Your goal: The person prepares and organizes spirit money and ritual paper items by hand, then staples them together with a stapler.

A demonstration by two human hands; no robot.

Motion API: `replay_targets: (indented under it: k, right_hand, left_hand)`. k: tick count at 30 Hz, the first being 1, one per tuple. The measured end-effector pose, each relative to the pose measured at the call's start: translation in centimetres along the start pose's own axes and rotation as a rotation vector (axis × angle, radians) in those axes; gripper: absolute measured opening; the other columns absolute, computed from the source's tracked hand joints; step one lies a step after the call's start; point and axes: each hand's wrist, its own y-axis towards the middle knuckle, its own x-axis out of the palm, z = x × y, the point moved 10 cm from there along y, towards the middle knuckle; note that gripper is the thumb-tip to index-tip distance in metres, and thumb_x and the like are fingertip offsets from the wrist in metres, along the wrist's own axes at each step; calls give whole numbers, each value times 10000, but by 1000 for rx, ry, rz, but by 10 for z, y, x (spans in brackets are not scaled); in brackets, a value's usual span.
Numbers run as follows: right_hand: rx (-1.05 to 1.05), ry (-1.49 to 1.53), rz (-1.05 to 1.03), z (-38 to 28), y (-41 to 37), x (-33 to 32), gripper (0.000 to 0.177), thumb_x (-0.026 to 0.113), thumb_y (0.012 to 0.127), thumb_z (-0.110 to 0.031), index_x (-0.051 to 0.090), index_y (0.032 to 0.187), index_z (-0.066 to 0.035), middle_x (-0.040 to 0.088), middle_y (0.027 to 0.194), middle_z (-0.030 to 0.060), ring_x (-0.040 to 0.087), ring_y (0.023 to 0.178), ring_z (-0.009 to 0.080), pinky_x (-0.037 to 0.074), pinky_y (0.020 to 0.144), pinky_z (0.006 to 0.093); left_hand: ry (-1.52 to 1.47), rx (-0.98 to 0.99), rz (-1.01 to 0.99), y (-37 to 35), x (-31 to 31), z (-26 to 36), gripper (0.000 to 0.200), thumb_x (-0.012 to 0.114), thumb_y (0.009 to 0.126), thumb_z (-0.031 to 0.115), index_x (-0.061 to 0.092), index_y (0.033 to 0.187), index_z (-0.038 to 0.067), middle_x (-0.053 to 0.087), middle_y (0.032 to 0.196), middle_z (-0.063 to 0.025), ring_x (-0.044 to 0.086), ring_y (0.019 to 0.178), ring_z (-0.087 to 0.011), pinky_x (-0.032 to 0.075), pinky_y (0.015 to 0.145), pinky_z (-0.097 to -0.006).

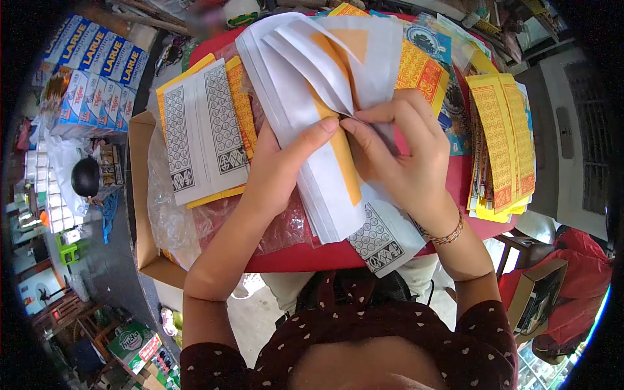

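A thick folded stack of white paper sheets, with orange-yellow showing on some inner faces, is held over the red table. My left hand grips it from the left, thumb pressed on top and fingers hidden beneath. On the right, my right hand pinches the edge of a sheet between thumb and forefinger, near the middle of the fanned-open leaves. Under the stack lies a white sheet with black circle patterns, partly hidden. A similar printed stack rests to the left on yellow paper.
The red table also bears yellow printed paper at the back and a yellow paper stack at the right. Clear plastic wrap and a cardboard box sit along the left edge. Blue beer cartons stand farther left.
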Motion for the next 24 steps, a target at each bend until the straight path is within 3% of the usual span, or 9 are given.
replay_targets:
  k: [11, 23, 24]
  right_hand:
    - [-30, -7, -33, -10, -6, 5, 277, 786, 725, -160, 652, 942, -52, 571, 932, 119, 603, 777, 278, 509, 660, 349]
    - [-4, -1, -60, -6, -4, 5, 239, 717, 754, -58, 640, 980, -67, 550, 893, 111, 583, 726, 263, 497, 632, 337]
    - [18, 44, -57, 0, -2, 3, 229, 704, 770, -39, 637, 988, -58, 565, 882, 98, 587, 723, 225, 491, 627, 315]
  left_hand:
    - [-22, -14, 53, 1, -6, -3, 484, 673, 872, 174, 467, 1267, -14, 595, 1147, -111, 589, 1034, -170, 470, 885, -306]
    - [-29, -38, 105, 0, -7, 2, 505, 690, 845, 184, 478, 1259, -13, 604, 1134, -114, 607, 1009, -187, 486, 867, -320]
    - [-38, -64, 108, -1, -8, 1, 492, 690, 839, 194, 495, 1243, -10, 617, 1111, -111, 622, 983, -193, 497, 855, -323]
